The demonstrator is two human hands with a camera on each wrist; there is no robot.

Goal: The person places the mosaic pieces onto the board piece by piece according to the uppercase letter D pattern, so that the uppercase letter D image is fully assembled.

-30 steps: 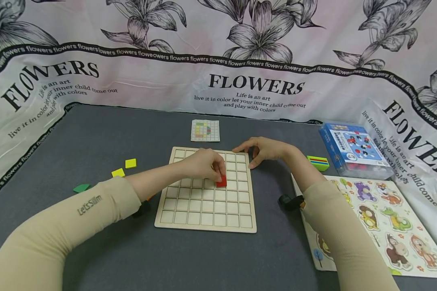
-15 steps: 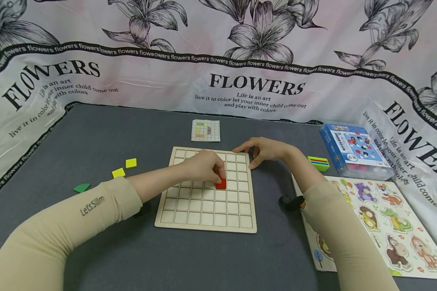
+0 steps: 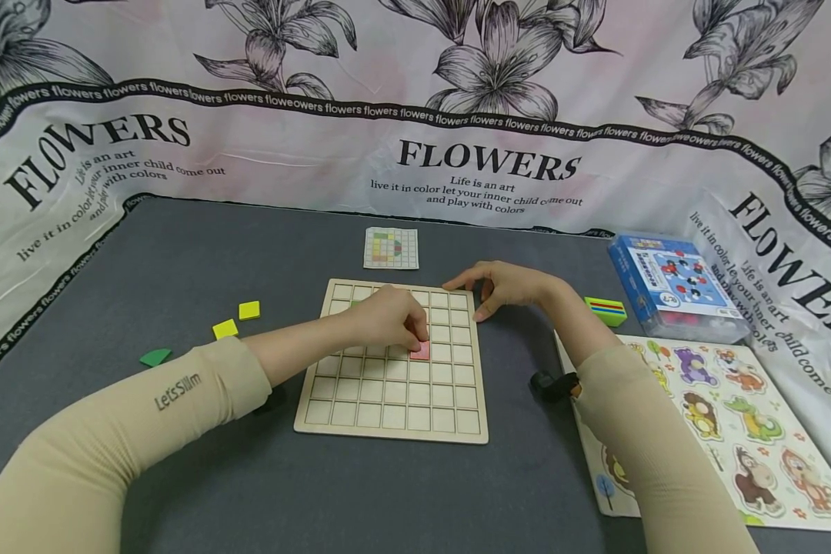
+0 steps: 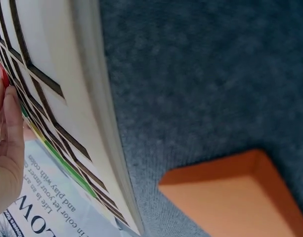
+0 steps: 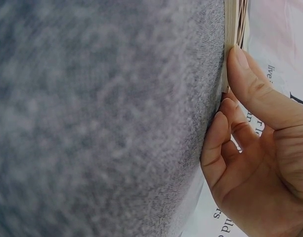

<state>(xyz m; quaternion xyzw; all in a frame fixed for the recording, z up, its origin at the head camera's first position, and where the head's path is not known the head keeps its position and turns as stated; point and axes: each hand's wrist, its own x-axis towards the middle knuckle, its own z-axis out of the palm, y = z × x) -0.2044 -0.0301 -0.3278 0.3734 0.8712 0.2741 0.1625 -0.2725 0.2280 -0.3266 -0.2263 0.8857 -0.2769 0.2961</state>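
The wooden grid board (image 3: 370,415) lies on the dark table. My left hand (image 3: 386,317) reaches over it from the left, thumb and fingers curled at a small red square tile (image 3: 421,352). That tile lies flat within a cell right of the board's middle; the left wrist view shows the fingertips (image 4: 12,94) right at the red tile (image 4: 4,76). At the board's far right corner, my right hand (image 3: 512,288) steadies it, thumb along the side edge and index finger at the far edge. Green and yellow pieces (image 4: 67,165) sit in cells partly hidden by the left hand.
Left of the board lie two yellow squares (image 3: 249,310) and a green piece (image 3: 155,357). An orange block (image 4: 235,197) lies beside the board. Beyond it is a pattern card (image 3: 391,248). At right are a blue box (image 3: 679,285), a striped block (image 3: 605,311) and an animal puzzle board (image 3: 723,431).
The red tile has tipped from a tilted position to flat in its cell and looks paler. My left hand has barely shifted; my right hand keeps its place at the corner.
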